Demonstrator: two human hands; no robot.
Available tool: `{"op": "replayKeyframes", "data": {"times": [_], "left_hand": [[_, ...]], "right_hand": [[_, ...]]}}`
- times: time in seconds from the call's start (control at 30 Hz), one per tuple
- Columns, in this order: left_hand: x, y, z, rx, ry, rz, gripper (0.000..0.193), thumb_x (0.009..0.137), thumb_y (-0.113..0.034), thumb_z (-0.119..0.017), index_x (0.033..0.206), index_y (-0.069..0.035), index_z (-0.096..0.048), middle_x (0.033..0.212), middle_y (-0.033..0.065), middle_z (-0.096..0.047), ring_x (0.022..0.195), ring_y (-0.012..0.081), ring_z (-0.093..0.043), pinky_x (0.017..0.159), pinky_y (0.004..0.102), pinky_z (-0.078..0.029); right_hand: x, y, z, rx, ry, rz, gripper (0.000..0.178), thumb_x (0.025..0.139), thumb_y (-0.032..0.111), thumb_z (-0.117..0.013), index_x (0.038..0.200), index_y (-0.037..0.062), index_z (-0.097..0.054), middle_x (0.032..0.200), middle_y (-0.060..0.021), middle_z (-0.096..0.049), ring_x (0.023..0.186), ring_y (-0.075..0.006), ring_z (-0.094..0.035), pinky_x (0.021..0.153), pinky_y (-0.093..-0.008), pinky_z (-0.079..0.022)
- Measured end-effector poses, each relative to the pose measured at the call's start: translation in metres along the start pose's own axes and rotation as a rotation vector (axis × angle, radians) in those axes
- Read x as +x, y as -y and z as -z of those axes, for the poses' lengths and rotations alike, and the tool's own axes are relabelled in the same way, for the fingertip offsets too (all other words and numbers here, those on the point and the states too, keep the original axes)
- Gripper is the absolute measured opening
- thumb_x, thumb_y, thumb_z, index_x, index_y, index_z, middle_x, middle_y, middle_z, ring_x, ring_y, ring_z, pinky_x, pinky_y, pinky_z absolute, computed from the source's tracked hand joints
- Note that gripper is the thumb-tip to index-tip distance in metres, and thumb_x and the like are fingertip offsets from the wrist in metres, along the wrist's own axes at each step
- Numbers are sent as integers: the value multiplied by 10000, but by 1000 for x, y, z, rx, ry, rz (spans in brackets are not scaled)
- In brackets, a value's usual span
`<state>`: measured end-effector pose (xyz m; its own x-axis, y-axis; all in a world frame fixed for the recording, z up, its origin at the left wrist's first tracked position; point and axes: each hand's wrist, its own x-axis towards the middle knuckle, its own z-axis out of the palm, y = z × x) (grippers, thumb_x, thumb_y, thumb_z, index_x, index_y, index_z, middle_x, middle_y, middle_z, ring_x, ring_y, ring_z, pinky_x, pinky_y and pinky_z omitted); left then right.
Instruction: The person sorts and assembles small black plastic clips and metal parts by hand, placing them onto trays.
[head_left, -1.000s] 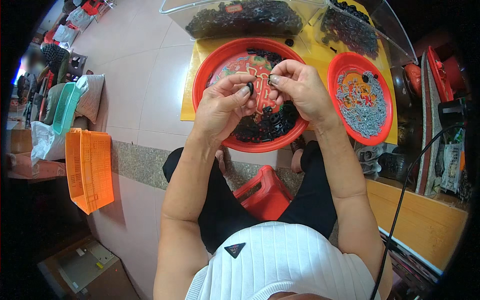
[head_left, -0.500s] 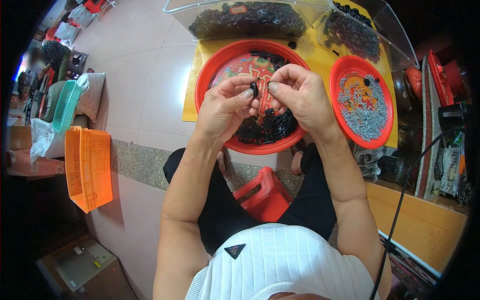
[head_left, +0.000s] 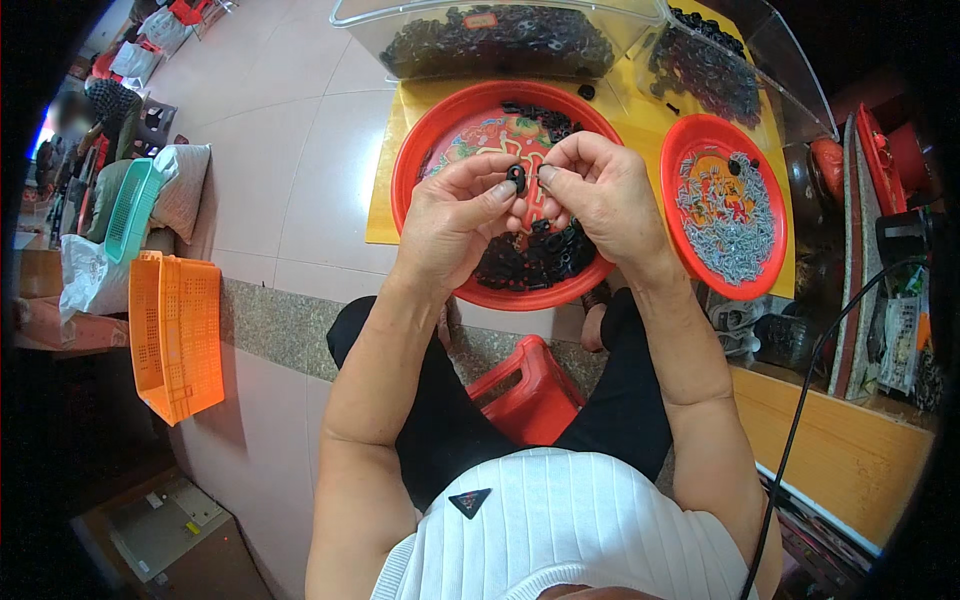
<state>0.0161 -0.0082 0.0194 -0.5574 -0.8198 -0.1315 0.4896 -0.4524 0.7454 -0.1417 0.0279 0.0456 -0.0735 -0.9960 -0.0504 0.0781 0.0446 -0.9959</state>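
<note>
Between the thumb and fingers of my left hand [head_left: 455, 212] is a small black oval plastic part [head_left: 516, 178], with a hole showing in its face. Close beside it, my right hand [head_left: 607, 197] pinches thumb against forefinger; what is in that pinch is too small to make out. Both hands are over a round red tray [head_left: 408, 150] with a printed floral bottom. Loose black plastic parts [head_left: 535, 258] lie heaped at the tray's near side, and more are at its far side.
On the yellow tabletop [head_left: 380, 205], a red plate [head_left: 672, 225] of silvery screws [head_left: 740, 235] stands at the right. Clear bins of black parts [head_left: 500, 42] [head_left: 705, 70] are behind. A red stool [head_left: 530, 395] is between my legs, an orange crate [head_left: 178, 340] at the left. A black cable [head_left: 800, 410] hangs at the right.
The black part in my left hand has been turned, so its hole now faces up into view. Both hands have shifted only slightly.
</note>
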Motion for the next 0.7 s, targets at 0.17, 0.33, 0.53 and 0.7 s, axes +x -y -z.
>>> {"op": "replayKeyframes", "data": {"times": [0.17,0.33,0.53,0.7], "left_hand": [[0,1,-3,5,-28,-16,222,797,21,-556,1018,30,-544,832,93,-596,701,139,-589,605,234,-502],[-1,1,-4,6,5,-24,211,796,25,-557,1007,29,-551,821,89,-597,690,133,-583,607,231,-500],[-1,3,-7,41,-29,-32,214,797,28,-557,1012,33,-551,819,95,-600,686,131,-581,600,229,-494],[-2,5,-7,49,-11,-56,212,802,31,-549,1014,37,-549,826,103,-605,697,139,-589,603,228,-493]], "right_hand": [[0,-2,0,-3,-3,5,83,790,63,-545,811,-17,-547,687,-36,-571,544,-67,-554,456,-189,-446],[1,-1,-2,-23,9,-7,83,788,62,-540,804,-20,-548,670,-35,-572,548,-68,-557,462,-191,-452],[0,-1,-1,-52,8,-19,82,787,61,-537,796,-19,-554,660,-39,-579,551,-66,-561,466,-192,-459],[1,-2,-1,-39,14,-37,82,788,60,-536,800,-19,-556,656,-41,-583,549,-66,-562,468,-191,-462]]}}
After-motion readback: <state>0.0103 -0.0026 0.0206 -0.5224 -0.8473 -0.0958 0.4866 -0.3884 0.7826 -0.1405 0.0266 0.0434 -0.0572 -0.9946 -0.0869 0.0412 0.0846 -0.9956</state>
